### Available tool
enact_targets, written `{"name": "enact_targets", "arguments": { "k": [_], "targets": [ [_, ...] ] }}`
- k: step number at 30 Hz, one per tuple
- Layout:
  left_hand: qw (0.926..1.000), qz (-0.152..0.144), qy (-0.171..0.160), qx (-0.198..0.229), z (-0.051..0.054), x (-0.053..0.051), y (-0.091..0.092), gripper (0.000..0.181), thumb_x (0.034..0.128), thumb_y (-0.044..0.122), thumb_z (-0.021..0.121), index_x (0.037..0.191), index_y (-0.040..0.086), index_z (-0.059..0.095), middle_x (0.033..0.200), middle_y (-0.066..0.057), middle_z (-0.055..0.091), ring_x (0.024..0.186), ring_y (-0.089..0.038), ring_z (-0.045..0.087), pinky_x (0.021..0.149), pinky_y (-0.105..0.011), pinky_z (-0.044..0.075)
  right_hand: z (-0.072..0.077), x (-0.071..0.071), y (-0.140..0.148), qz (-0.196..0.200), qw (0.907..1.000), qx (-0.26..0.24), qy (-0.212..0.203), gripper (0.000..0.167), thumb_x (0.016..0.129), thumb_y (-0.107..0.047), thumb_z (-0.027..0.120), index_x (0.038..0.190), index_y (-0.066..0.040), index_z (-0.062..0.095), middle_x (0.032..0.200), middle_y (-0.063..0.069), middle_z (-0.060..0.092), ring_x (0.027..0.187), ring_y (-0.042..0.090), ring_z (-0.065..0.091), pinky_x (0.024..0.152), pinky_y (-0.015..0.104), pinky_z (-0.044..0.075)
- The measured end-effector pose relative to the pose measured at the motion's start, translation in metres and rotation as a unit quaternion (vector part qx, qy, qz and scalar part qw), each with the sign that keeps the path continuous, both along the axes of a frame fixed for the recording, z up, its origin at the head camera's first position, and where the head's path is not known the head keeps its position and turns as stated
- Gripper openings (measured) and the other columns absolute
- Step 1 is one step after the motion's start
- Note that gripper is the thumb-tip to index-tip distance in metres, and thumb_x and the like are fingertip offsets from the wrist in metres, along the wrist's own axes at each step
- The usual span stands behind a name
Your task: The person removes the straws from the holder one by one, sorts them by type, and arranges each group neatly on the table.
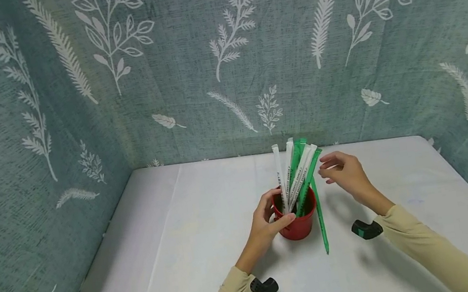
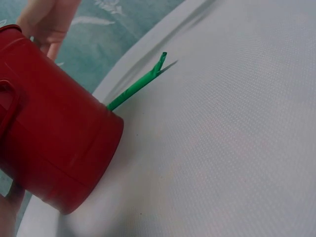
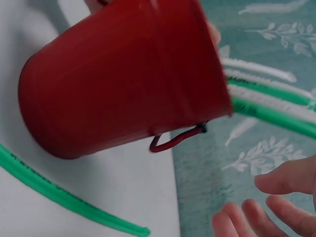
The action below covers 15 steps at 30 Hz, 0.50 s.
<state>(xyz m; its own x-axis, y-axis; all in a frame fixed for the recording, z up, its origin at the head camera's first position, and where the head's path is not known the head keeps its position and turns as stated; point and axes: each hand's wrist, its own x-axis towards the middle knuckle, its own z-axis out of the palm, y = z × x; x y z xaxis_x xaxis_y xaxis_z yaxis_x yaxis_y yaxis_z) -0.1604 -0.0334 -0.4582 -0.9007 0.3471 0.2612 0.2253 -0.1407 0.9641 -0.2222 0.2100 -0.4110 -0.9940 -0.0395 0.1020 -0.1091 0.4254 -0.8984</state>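
Note:
A small red metal bucket [image 1: 298,227] with a little side handle [image 3: 177,138] stands on the table. Several paper-wrapped drinking straws, white ones [image 1: 280,174] and green ones [image 1: 310,175], lean out of its mouth. My left hand [image 1: 267,221] grips the bucket from its left side, thumb near the front rim and fingers around the back. My right hand [image 1: 345,172] hovers to the right of the straw tops, fingers loosely bent and holding nothing. In the right wrist view its fingers stand apart from the straws. Another green straw [image 1: 322,223] lies on the table, right beside the bucket.
The table has a white cover [image 1: 210,229]. Teal cloth [image 1: 188,72] with white leaf prints hangs behind it and along the left and right sides. A black wrist camera [image 1: 264,288] sits at the left sleeve, another black camera [image 1: 367,229] at the right one.

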Motion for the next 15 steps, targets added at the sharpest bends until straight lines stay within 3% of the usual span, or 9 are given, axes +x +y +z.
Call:
{"name": "enact_targets", "arguments": {
  "k": [9,15],
  "targets": [
    [1.0,-0.004,0.002,0.001,-0.001,0.0,0.001,0.062,0.0862,0.009,0.067,0.139,0.003,0.036,0.138,-0.017,0.044,0.124,-0.029,0.044,0.099,-0.046,0.035,0.012,0.006,-0.004,0.01,0.9997,-0.012,0.017,0.036,0.089,-0.012,0.065,0.12,0.001,0.055,0.109,0.02,0.061,0.082,0.011,0.063,0.068,0.029,0.054],
    [1.0,0.001,0.001,0.0,0.0,0.0,0.0,0.062,0.0858,0.01,0.067,0.139,0.004,0.037,0.139,-0.015,0.044,0.126,-0.028,0.043,0.1,-0.047,0.033,0.019,0.011,-0.01,0.016,0.9994,-0.028,0.014,0.037,0.088,-0.006,0.063,0.121,0.004,0.051,0.111,0.023,0.059,0.083,0.009,0.062,0.07,0.028,0.054]
  ]
}}
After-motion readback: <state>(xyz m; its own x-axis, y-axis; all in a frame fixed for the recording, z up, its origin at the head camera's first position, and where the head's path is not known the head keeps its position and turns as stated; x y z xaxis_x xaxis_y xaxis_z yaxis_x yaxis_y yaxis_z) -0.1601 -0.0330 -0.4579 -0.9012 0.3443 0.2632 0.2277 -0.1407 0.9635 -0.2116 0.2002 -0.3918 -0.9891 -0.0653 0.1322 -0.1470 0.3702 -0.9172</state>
